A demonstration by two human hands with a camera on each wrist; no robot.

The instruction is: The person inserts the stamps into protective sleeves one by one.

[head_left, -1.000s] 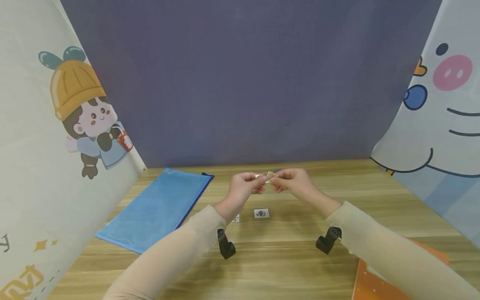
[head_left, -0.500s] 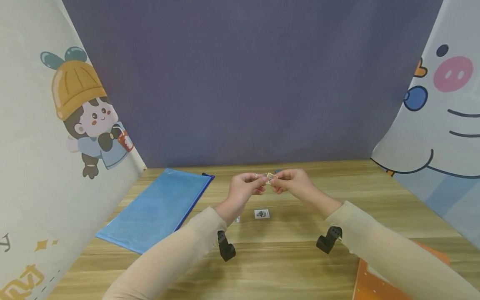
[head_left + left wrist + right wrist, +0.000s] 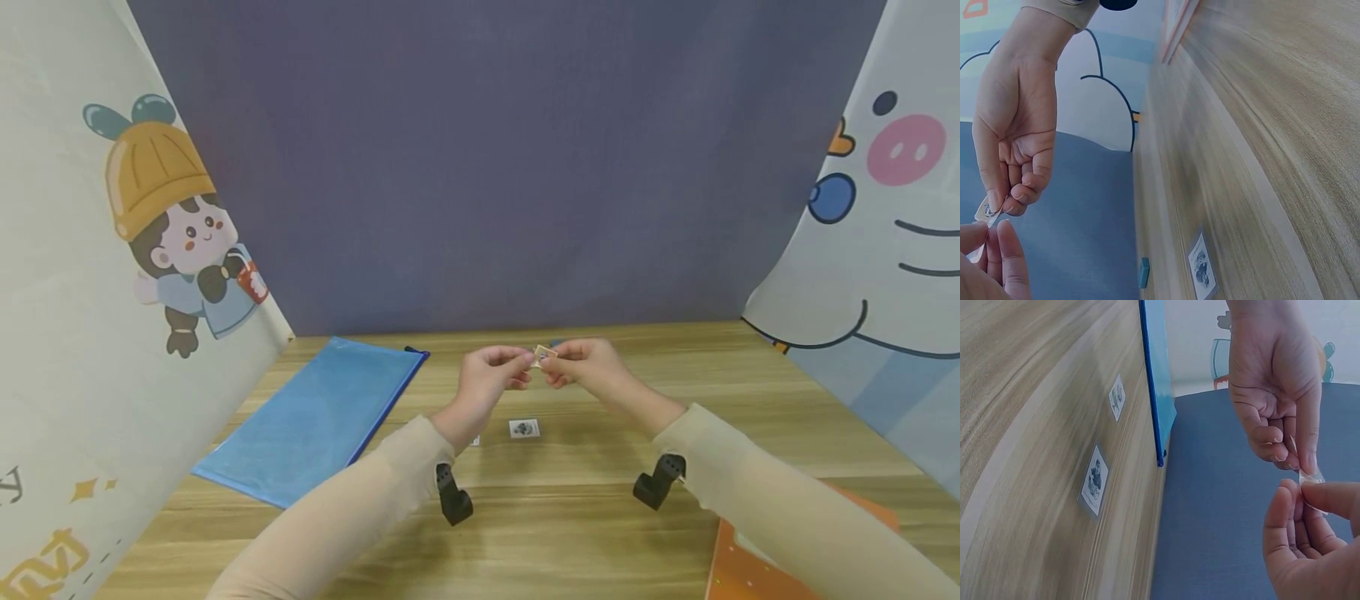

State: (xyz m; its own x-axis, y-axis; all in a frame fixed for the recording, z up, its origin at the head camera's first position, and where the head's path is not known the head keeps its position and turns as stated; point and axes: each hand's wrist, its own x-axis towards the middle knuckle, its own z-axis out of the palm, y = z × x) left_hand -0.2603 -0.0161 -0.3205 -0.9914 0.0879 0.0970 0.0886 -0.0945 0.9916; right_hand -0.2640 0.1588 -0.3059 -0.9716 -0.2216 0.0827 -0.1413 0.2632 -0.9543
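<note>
Above the table, my two hands meet with their fingertips close together at a small, thin, pale printed card (image 3: 544,353). My left hand (image 3: 489,371) pinches one side of it between thumb and fingers. On the other side, the thumb and index finger of my right hand (image 3: 588,364) pinch it. The left wrist view shows a dark print on the card (image 3: 985,212), partly covered by fingertips. In the right wrist view a clear, shiny edge shows between the thumbs. Below the hands lies a small card (image 3: 524,428) with a dark picture and a clear border.
A second small card (image 3: 1117,397) lies near the blue zip pouch (image 3: 318,412) on the left of the wooden table (image 3: 570,533). Behind the right hand sits a small blue block (image 3: 1144,273). An orange folder-like item (image 3: 750,567) lies at the front right, partly under the forearm.
Both hands stay almost in place, pinching the card. A bright glint by the left fingertips has faded, and the card's angle shifts slightly.
</note>
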